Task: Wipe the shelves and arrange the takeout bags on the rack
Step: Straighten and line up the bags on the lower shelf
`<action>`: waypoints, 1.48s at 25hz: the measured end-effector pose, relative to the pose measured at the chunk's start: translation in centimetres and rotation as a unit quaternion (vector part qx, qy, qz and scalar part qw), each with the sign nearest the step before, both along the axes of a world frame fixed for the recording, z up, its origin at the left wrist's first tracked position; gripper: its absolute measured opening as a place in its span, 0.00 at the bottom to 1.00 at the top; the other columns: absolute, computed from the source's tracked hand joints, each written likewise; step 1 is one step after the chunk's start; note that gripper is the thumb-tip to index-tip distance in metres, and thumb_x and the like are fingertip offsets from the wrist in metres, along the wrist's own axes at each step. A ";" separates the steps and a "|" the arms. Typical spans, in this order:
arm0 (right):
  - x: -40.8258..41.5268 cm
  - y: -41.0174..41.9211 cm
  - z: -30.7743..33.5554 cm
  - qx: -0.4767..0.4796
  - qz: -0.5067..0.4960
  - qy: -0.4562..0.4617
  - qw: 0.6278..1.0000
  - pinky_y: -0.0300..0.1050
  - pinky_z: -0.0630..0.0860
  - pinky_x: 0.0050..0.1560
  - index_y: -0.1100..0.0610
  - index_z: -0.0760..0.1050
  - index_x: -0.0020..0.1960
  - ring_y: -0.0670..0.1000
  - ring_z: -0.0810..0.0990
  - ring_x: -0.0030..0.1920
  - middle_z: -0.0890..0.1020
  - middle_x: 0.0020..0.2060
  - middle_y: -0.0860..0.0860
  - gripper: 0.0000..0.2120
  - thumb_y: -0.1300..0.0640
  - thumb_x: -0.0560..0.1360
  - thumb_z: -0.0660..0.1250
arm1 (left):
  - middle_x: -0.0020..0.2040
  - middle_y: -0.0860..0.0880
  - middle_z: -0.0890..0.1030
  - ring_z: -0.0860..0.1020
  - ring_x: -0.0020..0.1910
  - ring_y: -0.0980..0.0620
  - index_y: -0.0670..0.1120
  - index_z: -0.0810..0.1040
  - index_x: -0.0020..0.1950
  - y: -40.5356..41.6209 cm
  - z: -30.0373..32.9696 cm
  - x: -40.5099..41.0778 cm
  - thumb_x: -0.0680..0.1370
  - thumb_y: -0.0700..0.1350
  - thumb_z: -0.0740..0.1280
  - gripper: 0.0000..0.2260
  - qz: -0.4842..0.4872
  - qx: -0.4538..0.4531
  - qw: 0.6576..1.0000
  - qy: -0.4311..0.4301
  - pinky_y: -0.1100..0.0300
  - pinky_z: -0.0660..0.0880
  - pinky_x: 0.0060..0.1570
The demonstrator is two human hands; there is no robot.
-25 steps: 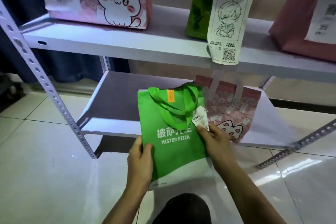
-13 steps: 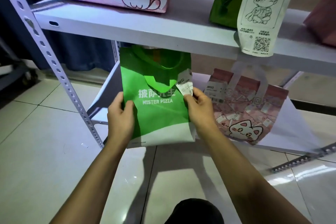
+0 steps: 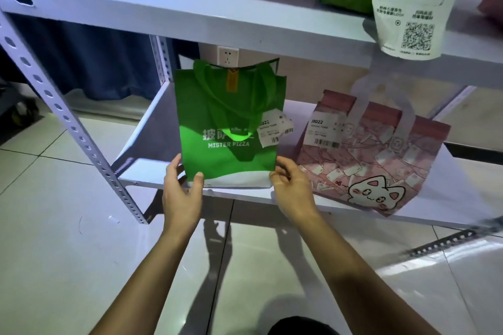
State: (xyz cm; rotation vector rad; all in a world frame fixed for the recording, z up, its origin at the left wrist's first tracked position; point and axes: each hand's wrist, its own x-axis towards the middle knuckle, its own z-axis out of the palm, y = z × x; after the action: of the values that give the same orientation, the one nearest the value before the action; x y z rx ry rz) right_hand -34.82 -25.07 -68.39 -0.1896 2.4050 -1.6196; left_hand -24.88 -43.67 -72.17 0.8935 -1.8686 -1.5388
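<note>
Green non-woven pizza bag (image 3: 228, 128) stood upright at the front of the lower shelf (image 3: 152, 122), left hand (image 3: 182, 193) and right hand (image 3: 292, 189) pinching its bottom corners, apparently to square it beside the glossy pink cat bag (image 3: 381, 160).
</note>
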 end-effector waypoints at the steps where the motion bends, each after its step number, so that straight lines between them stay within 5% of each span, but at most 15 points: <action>1: -0.2 0.3 -0.3 -0.008 0.000 -0.011 1.000 0.31 0.70 0.46 0.48 0.74 0.67 0.41 0.76 0.44 0.78 0.45 0.43 0.18 0.61 0.80 0.64 | 0.68 0.50 0.76 0.75 0.66 0.50 0.55 0.66 0.75 0.1 -0.4 -0.2 0.80 0.44 0.68 0.24 -0.009 -0.001 1.000 0.005 0.46 0.73 0.67; 6: -1.3 5.9 -2.1 0.075 -0.030 -0.003 0.997 0.48 0.78 0.56 0.52 0.77 0.64 0.50 0.79 0.50 0.80 0.51 0.49 0.16 0.63 0.78 0.63 | 0.70 0.51 0.74 0.72 0.70 0.54 0.54 0.63 0.77 1.0 -0.8 -2.8 0.79 0.42 0.69 0.29 -0.050 0.001 0.998 0.037 0.49 0.72 0.69; 10: -1.7 11.5 -3.1 0.146 -0.101 0.056 0.983 0.42 0.78 0.48 0.49 0.81 0.54 0.45 0.82 0.48 0.85 0.45 0.44 0.07 0.51 0.79 0.66 | 0.69 0.52 0.75 0.73 0.66 0.54 0.52 0.64 0.74 1.4 -0.8 -5.2 0.79 0.47 0.70 0.26 -0.048 -0.033 0.998 0.019 0.58 0.71 0.64; 14: -3.3 13.9 -3.2 0.146 -0.143 0.032 0.978 0.42 0.78 0.49 0.49 0.80 0.51 0.44 0.83 0.48 0.86 0.44 0.43 0.12 0.41 0.76 0.68 | 0.64 0.52 0.76 0.75 0.57 0.51 0.52 0.66 0.66 1.3 -0.4 -7.2 0.77 0.49 0.72 0.21 -0.034 -0.050 0.998 -0.025 0.56 0.70 0.57; 19: -5.4 14.0 -3.4 0.164 -0.143 0.015 0.976 0.44 0.76 0.48 0.51 0.81 0.45 0.48 0.83 0.44 0.85 0.39 0.45 0.18 0.36 0.75 0.66 | 0.69 0.45 0.69 0.71 0.61 0.51 0.47 0.62 0.76 2.6 0.4 -6.8 0.77 0.45 0.72 0.30 0.011 -0.081 0.996 -0.043 0.63 0.67 0.58; 22: -4.8 12.0 -4.3 0.171 -0.088 0.032 0.981 0.46 0.78 0.48 0.51 0.82 0.43 0.47 0.83 0.41 0.85 0.37 0.45 0.18 0.37 0.76 0.65 | 0.72 0.49 0.65 0.68 0.67 0.52 0.52 0.66 0.75 7.2 -0.7 -4.7 0.78 0.40 0.68 0.26 -0.040 -0.223 0.974 0.005 0.62 0.68 0.61; 26: -4.7 11.4 -4.8 0.170 -0.091 0.089 0.977 0.43 0.77 0.48 0.50 0.82 0.49 0.47 0.82 0.44 0.84 0.43 0.45 0.12 0.43 0.77 0.66 | 0.72 0.47 0.67 0.69 0.65 0.46 0.55 0.75 0.71 11.3 -1.9 -5.5 0.78 0.40 0.67 0.22 -0.178 -0.350 0.918 -0.063 0.51 0.72 0.64; 33: -6.5 13.0 -5.1 0.172 -0.086 0.109 0.975 0.53 0.78 0.60 0.53 0.83 0.52 0.53 0.81 0.53 0.82 0.52 0.52 0.11 0.47 0.75 0.70 | 0.67 0.46 0.70 0.68 0.63 0.44 0.59 0.71 0.73 11.8 -2.8 -8.1 0.79 0.45 0.64 0.23 -0.192 -0.396 0.883 -0.165 0.48 0.68 0.63; 37: -7.5 13.2 -5.0 0.166 -0.091 0.074 0.979 0.56 0.79 0.56 0.53 0.81 0.43 0.58 0.81 0.47 0.83 0.46 0.56 0.11 0.46 0.74 0.68 | 0.68 0.45 0.68 0.68 0.64 0.42 0.60 0.67 0.75 11.1 -2.7 -9.3 0.80 0.49 0.62 0.23 -0.185 -0.405 0.862 -0.240 0.48 0.68 0.64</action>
State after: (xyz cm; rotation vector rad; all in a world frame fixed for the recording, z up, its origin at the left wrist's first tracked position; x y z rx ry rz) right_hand -42.34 -11.90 -73.35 -0.0313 2.8374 -1.2801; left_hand -34.19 -32.57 -74.86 0.5417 -2.8390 -0.5422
